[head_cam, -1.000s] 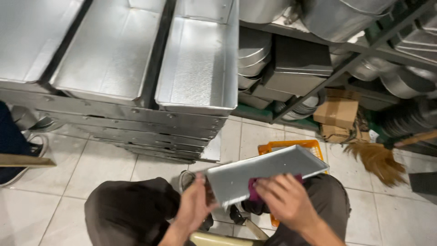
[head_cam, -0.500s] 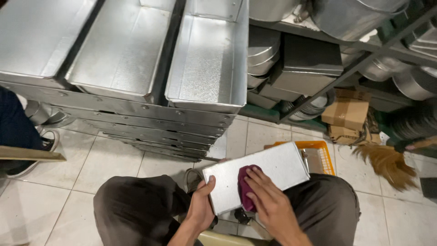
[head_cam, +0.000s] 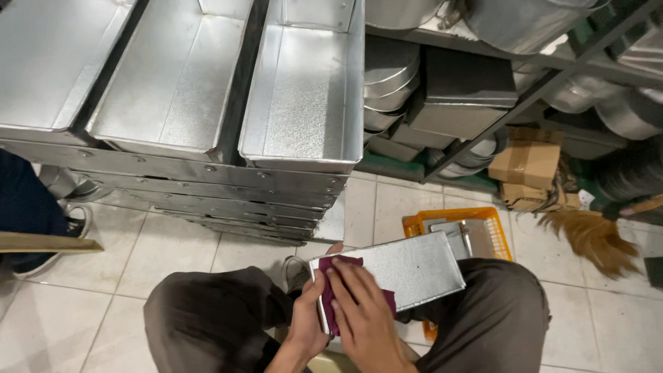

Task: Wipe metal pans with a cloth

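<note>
Metal tray [head_cam: 407, 273]: held across the lap above the tiled floor [head_cam: 173, 255], its flat galvanised face turned up.
Left hand [head_cam: 311, 321]: clamped on the tray's near-left corner.
Right hand [head_cam: 362, 311]: fingers together, pressed flat on a maroon cloth [head_cam: 337, 293] at the tray's left end.
Orange basket [head_cam: 476, 224]: placed on the floor just behind the tray.

Dark grey-brown trousers [head_cam: 207, 318], grey shoe [head_cam: 297, 273], bare forearms, no sleeves visible.

Basket [head_cam: 421, 222] behind tray [head_cam: 414, 271] — stacked trays [head_cam: 207, 179] left.
</note>
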